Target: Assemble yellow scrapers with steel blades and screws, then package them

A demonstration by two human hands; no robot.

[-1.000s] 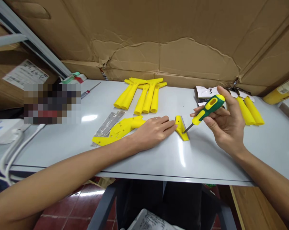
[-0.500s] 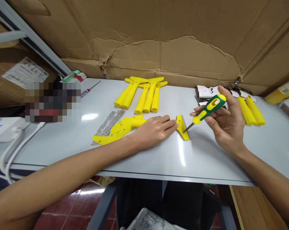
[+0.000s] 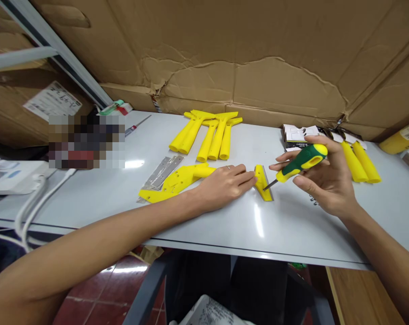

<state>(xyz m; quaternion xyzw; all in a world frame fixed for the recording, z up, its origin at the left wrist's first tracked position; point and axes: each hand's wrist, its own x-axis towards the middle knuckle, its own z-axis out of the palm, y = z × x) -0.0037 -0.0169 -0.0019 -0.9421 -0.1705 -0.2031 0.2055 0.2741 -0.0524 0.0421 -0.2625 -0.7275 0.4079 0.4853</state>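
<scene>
My left hand (image 3: 226, 183) lies closed over the handle of a yellow scraper (image 3: 264, 188), holding it flat on the table. Only the scraper's head shows past my fingertips, with a thin metal blade along its right edge. A green and yellow screwdriver (image 3: 302, 163) is gripped by the fingers of my right hand (image 3: 335, 180), tilted, with its tip on the lower part of the head. Left of my left hand are loose yellow scraper parts (image 3: 179, 178) with holes, next to flat metal blades (image 3: 164, 171) that appear to be in clear wrapping.
Several yellow scraper handles (image 3: 221, 137) lie behind my left hand. A printed box (image 3: 297, 134) and yellow scrapers (image 3: 367, 164) are at the right. Small metal pieces (image 3: 313, 200) lie beneath my right hand. Another screwdriver (image 3: 137, 125) and white cables (image 3: 31, 216) are at the left.
The screwdriver handle has rotated in my right fingers, its tip staying on the scraper head. My left hand keeps its hold. The whole view has shifted slightly.
</scene>
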